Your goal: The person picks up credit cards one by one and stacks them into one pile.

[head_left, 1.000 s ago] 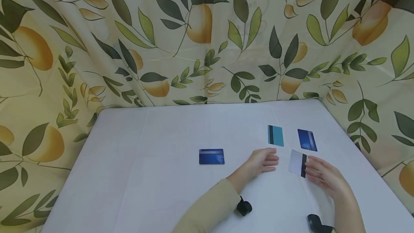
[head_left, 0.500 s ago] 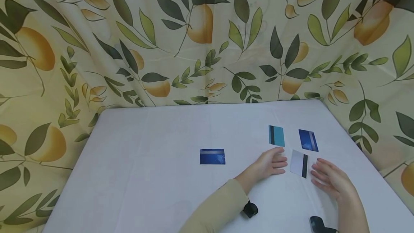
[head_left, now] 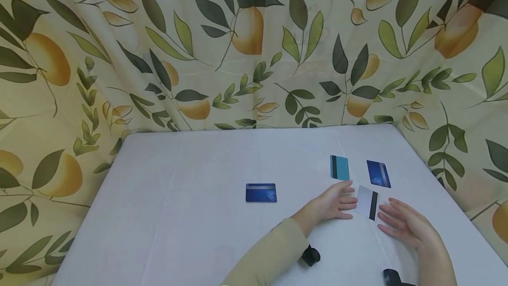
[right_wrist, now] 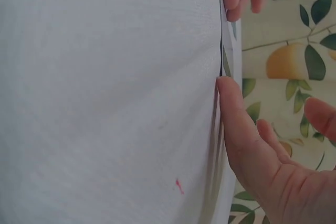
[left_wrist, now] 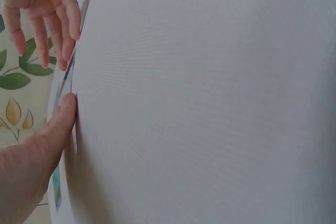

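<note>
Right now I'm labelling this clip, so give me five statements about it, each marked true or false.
A white card lies between the left hand and the right hand. True.
The white card is plain. False: it has a dark stripe.
A teal card lies farther from the person than the white card. True.
Only one card is dark blue. False: the leftmost card and the rightmost card both are.
The right hand makes a fist. False: its fingers are loosely extended.
</note>
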The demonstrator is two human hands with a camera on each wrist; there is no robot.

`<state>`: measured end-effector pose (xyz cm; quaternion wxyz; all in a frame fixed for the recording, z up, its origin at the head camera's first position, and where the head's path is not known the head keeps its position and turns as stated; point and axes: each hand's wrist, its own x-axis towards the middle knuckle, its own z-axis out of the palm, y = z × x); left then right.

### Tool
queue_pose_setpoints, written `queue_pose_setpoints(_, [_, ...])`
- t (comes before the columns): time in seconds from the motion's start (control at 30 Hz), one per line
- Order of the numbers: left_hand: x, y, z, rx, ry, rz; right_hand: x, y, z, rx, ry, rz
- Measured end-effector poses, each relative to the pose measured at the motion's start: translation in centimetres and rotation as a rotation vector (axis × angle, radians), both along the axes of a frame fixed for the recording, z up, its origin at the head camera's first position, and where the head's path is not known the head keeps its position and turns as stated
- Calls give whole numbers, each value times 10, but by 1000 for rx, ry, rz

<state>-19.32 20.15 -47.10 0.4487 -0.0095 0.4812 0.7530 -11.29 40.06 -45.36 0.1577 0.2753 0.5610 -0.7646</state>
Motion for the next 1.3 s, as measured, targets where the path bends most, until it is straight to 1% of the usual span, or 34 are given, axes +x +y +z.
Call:
queue_pose_setpoints(0.1, [0, 1, 1, 2, -37, 33, 0, 1, 0, -28, -2, -4])
queue_pose_setpoints(0.23, [0, 4, 0, 8, -86, 95, -1, 1, 0, -30, -2, 2])
queue_pose_setpoints(0.4, [0, 7, -1, 6, -120, 131, -2, 1, -1, -39, -19, 0])
queue_pose_setpoints(0.53, [1, 8, 0, -6, -123, 137, -2, 2, -1, -62, -31, -24])
queue_pose_setpoints(0.67, [4, 8, 4, -19, -115, 147, -3, 1, -1, -97, -44, -59])
queue_pose_setpoints(0.8, [6, 8, 7, -31, -106, 164, -1, 2, -1, -163, -55, -97])
queue_pose_setpoints(0.97, [5, 9, 7, -53, -111, 180, 0, 3, 2, -267, -71, -123])
queue_pose_setpoints(1.1, [5, 10, 9, -79, -113, 185, 0, 4, 4, -290, -75, -100])
queue_pose_setpoints(1.23, [6, 9, 10, -116, -104, 181, 0, 5, 3, -260, -56, -42])
queue_pose_setpoints(1.3, [5, 9, 11, -133, -111, 182, 0, 6, 3, -234, -47, -13])
